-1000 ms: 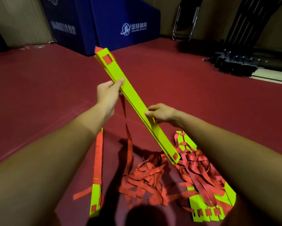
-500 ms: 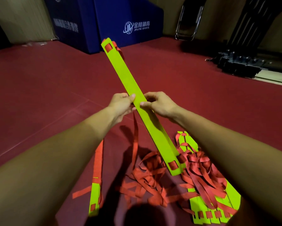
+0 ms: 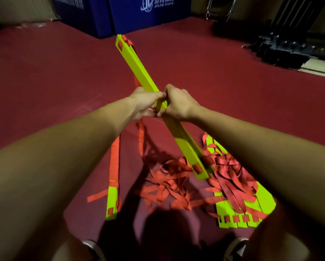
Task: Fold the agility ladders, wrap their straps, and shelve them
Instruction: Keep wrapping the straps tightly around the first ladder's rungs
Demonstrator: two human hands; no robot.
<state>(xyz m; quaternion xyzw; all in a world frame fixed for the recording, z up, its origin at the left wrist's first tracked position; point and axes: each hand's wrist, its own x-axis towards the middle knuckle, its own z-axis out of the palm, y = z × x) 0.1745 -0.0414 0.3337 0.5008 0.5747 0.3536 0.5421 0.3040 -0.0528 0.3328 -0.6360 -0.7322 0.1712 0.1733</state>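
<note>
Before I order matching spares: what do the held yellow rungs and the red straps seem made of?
The yellow rungs: probably rigid plastic, matte; flat and straight though held mid-length. The red straps: likely woven webbing; they lie limp and tangled.

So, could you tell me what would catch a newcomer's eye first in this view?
The neon yellow-green bundle of rungs slants across the centre, gripped at its middle by the left hand and right hand. Below it, a tangle of red straps sprawls on the dark red floor, with more rungs lying fanned at the lower right.
</note>
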